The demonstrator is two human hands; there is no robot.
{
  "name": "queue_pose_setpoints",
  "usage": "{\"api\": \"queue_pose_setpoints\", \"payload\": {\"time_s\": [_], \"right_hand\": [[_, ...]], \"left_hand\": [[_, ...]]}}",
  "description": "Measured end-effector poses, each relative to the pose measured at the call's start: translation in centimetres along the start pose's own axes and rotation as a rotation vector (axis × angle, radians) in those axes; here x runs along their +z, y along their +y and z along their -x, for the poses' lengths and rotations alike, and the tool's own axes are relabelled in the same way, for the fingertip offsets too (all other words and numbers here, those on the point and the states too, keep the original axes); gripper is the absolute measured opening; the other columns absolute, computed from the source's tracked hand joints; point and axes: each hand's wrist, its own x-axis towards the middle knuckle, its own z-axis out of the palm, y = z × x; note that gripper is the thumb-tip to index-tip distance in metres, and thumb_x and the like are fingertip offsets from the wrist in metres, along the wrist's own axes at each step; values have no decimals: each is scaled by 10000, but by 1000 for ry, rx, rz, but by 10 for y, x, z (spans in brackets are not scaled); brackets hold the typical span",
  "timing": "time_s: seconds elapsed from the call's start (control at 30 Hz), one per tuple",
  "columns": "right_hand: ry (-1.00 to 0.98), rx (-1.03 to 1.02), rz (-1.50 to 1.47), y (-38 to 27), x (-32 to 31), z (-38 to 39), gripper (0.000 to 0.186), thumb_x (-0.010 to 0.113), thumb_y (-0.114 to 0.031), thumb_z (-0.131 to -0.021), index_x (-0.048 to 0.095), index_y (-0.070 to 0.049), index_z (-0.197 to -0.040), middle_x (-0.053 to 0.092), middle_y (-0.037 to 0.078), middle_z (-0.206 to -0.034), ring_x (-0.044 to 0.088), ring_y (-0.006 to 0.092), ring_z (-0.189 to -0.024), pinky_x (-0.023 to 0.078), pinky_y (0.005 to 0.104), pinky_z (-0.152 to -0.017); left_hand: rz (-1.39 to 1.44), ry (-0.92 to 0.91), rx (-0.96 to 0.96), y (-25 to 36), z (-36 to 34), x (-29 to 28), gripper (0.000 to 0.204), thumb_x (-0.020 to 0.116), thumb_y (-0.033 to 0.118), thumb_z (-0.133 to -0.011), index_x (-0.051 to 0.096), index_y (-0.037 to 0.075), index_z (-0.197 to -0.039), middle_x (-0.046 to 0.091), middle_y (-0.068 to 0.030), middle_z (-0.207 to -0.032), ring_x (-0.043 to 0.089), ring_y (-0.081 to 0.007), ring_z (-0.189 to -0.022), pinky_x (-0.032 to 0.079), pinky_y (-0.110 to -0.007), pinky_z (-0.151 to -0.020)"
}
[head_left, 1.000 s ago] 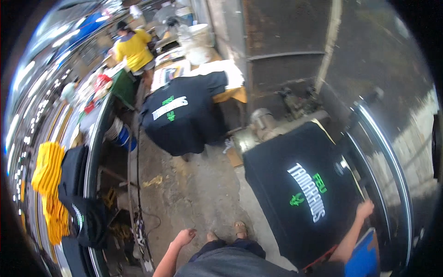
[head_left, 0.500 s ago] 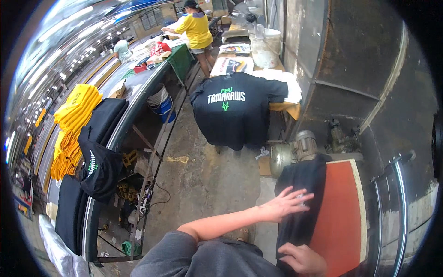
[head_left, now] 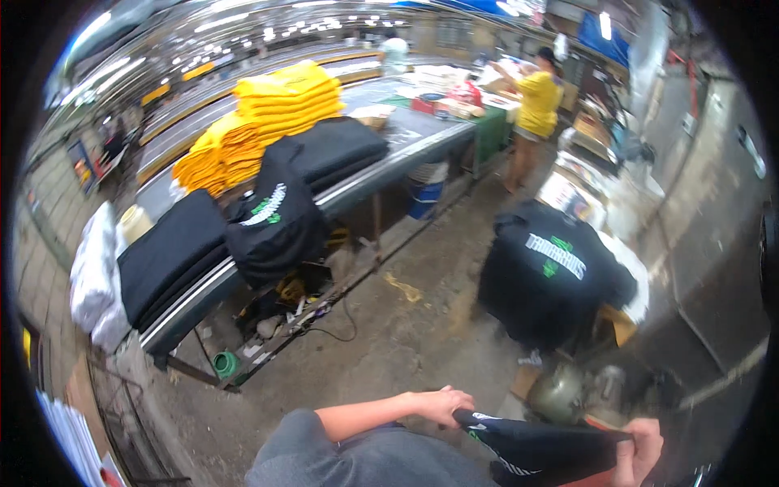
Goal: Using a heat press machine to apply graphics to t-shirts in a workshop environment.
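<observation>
A black T-shirt [head_left: 544, 448] with a white and green print is stretched between my hands at the bottom right. My left hand [head_left: 445, 406] grips its left end, fingers closed on the fabric. At the other end my right hand [head_left: 641, 450] pinches the cloth, thumb toward me. The shirt hangs in folds, so only part of the print shows. Beneath it a bit of a red-orange board [head_left: 591, 480] is visible; the rest is covered or out of frame.
Left, a long table [head_left: 341, 191] bears yellow shirt stacks [head_left: 284, 105], black stacks [head_left: 174, 256] and a printed black shirt [head_left: 276, 219]. Another printed black shirt [head_left: 544, 272] drapes over a stand ahead. A metal machine [head_left: 560, 394] sits low at right. A person in yellow [head_left: 537, 101] works farther off.
The view has swung left. Both hands, apart over the black cloth and red board before, now hold the black T-shirt up between them.
</observation>
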Motion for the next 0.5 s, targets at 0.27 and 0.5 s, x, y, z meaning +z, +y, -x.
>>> {"api": "queue_pose_setpoints", "payload": {"time_s": [0.27, 0.5], "right_hand": [[120, -34, 14, -6, 121, -149, 53, 430, -27, -820, 476, -12, -844, 434, 29, -644, 389, 103, -608, 288, 248, -559], [-115, -94, -150, 34, 167, -241, 191, 476, 56, -871, 518, 51, -1057, 549, 86, -958, 520, 160, -887, 417, 248, -810]], "left_hand": [[-203, 1061, -517, -38, 134, -103, 210, 555, 23, -704, 560, 33, -913, 588, -148, -872, 589, -332, -838, 476, -369, -719], [-112, 1179, -674, -99, 180, -154, 173, 504, 54, -783, 575, 21, -937, 596, -113, -861, 607, -219, -760, 478, -308, -691]]}}
